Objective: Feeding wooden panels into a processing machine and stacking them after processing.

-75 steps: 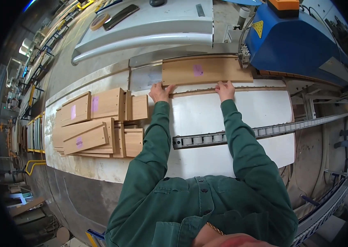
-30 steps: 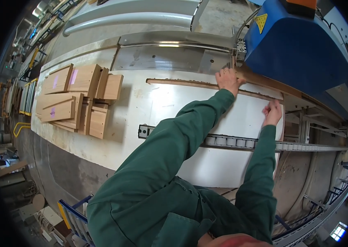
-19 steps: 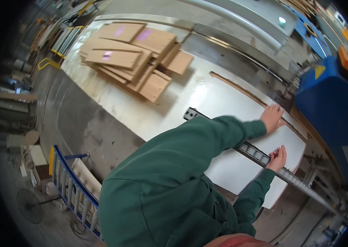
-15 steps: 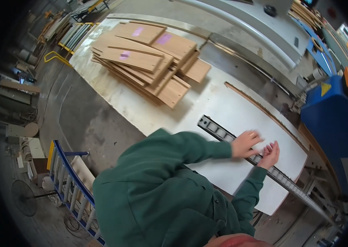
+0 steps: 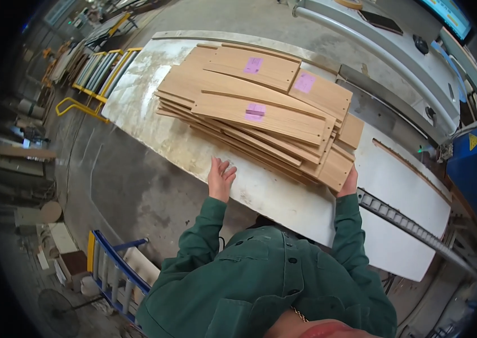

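A stack of light wooden boards (image 5: pixel 261 115) lies on the white table, some boards skewed over others, several with drilled holes at their ends. Pink labels (image 5: pixel 255 111) are on the upper ones. My left hand (image 5: pixel 222 179) hovers at the table's near edge, fingers apart, holding nothing, short of the stack's near side. At the stack's near right corner, my right hand (image 5: pixel 350 183) is against the end of a lower wooden board (image 5: pixel 337 170) and grips it there; the board hides part of its fingers.
A black roller track (image 5: pixel 402 217) crosses the white table (image 5: pixel 385 248) on the right. Beyond it stands a blue machine (image 5: pixel 475 158). A long rail (image 5: pixel 374 62) runs along the far side. On the floor at lower left is a blue roller stand (image 5: pixel 115 265); a yellow-framed one (image 5: pixel 96 79) stands farther back.
Both hands have left the roller track. My left hand has moved left to the table's near edge, and my right hand has come to the stack's right end. The view has shifted left.
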Demonstrator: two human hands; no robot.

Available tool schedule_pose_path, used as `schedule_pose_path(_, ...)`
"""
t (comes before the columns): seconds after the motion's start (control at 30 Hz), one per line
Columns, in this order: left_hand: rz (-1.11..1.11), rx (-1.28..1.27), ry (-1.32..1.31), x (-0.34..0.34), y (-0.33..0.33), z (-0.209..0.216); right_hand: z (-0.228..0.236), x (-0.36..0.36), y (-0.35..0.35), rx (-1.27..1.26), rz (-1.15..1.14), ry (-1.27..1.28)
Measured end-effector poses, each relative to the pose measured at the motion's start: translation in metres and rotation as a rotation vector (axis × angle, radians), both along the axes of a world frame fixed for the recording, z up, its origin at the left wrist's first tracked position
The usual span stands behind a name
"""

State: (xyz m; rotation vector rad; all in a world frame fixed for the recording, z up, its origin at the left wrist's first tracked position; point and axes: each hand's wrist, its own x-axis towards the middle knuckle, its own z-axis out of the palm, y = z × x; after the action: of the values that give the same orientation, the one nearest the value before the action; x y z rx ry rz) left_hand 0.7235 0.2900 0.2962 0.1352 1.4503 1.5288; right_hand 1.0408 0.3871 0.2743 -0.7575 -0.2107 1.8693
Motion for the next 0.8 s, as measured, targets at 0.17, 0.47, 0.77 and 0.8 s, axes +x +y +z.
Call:
schedule_pose_path(0.17, -0.222, 0.095, -0.269, -0.023, 0.038, 0.013, -0.015, -0.004, 0.005, 0.028, -0.022, -0.017)
schedule_pose_path(0.47, 0.049, 0.067, -0.150, -0.006, 0.057, 0.005, -0.070, -0.007, -0.008, 0.137, -0.067, 0.333)
schedule_pose_path(0.77, 0.094, -0.033, -0.017, -0.007, 0.066, -0.019, -0.071, 0.000, -0.011, 0.362, 0.140, 0.207)
schedule_pose_path(0.8, 0.125, -0.071, 0.013, -0.003, 0.067, -0.018, -0.070, 0.001, -0.014, 0.396, 0.179, 0.254)
